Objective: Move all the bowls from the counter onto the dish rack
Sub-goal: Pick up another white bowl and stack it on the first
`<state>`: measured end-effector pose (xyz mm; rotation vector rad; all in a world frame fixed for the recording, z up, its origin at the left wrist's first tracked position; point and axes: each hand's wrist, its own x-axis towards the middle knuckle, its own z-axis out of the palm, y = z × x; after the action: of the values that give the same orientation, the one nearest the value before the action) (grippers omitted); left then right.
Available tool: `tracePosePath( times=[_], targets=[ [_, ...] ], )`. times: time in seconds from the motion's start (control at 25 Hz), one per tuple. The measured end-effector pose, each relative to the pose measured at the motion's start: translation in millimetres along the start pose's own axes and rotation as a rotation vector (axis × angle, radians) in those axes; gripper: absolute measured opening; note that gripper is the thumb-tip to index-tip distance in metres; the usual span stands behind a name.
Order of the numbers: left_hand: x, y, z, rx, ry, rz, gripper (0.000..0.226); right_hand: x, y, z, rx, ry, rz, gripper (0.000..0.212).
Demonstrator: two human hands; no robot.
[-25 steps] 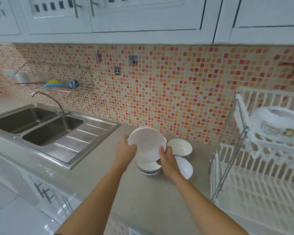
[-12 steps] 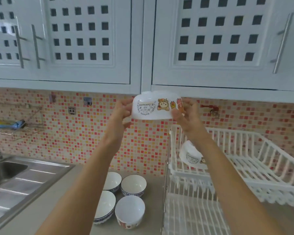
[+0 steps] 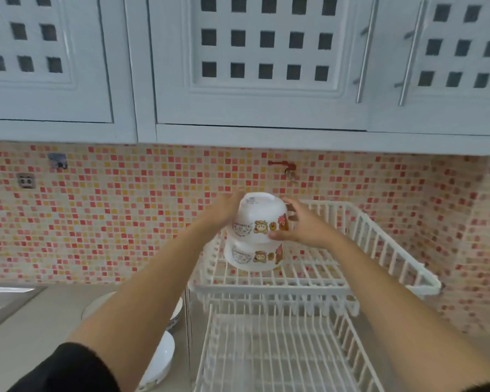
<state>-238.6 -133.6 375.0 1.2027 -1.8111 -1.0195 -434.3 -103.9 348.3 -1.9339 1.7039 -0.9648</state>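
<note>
A white bowl with cartoon prints (image 3: 259, 215) is upside down between my left hand (image 3: 222, 209) and my right hand (image 3: 297, 224), both gripping its sides. It sits on top of a second, matching upside-down bowl (image 3: 253, 257) that rests on the upper tier of the white wire dish rack (image 3: 374, 244). On the counter at lower left, white bowls (image 3: 160, 360) lie partly hidden behind my left forearm.
The rack's lower tier (image 3: 280, 355) lies below and nearer to me. Pale cupboards (image 3: 260, 60) hang overhead above a mosaic-tiled wall (image 3: 111, 216). A sink's edge (image 3: 0, 304) shows at far left on the beige counter (image 3: 31, 335).
Both hands carried the printed bowl from the counter up and right, turned it over, then lowered it onto the bowl on the rack's upper tier. The view swung right.
</note>
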Motion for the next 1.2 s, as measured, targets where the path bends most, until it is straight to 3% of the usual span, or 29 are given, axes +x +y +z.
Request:
tracePosePath(
  times=[0.16, 0.32, 0.52, 0.6, 0.72, 0.96, 1.08, 1.2],
  targets=[
    [52.0, -43.8, 13.4, 0.097, 0.014, -0.101, 0.097, 13.8, 13.0, 6.4, -0.146, -0.102, 0.057, 0.107],
    [28.8, -31.5, 22.7, 0.225, 0.014, -0.170, 0.066, 17.8, 18.0, 13.3, -0.234, -0.179, 0.117, 0.113],
    [29.9, -33.3, 26.5, 0.284, -0.024, -0.196, 0.071, 15.0, 12.7, 16.5, -0.302, -0.241, 0.161, 0.106],
    [26.1, -26.7, 18.6, 0.282, 0.010, -0.166, 0.075, 14.3, 0.0, 14.2, -0.318, -0.240, 0.153, 0.113],
    [13.7, -8.9, -11.2, 0.312, 0.121, -0.070, 0.071, 18.2, -32.3, 17.7, -0.330, -0.168, 0.095, 0.117],
    [-26.0, -7.6, -115.8, 0.377, 0.352, -0.077, 0.052, 39.4, -150.3, 82.9, -0.172, 0.093, -0.167, 0.087],
    [-40.8, -44.0, -152.8, 0.418, 0.387, -0.162, 0.051, 50.9, -191.8, 136.6, -0.001, 0.202, -0.110, 0.077],
    [-56.4, -107.1, -164.3, 0.469, 0.361, -0.283, 0.057, 56.5, -194.5, 203.2, 0.104, 0.203, 0.035, 0.068]
  ],
)
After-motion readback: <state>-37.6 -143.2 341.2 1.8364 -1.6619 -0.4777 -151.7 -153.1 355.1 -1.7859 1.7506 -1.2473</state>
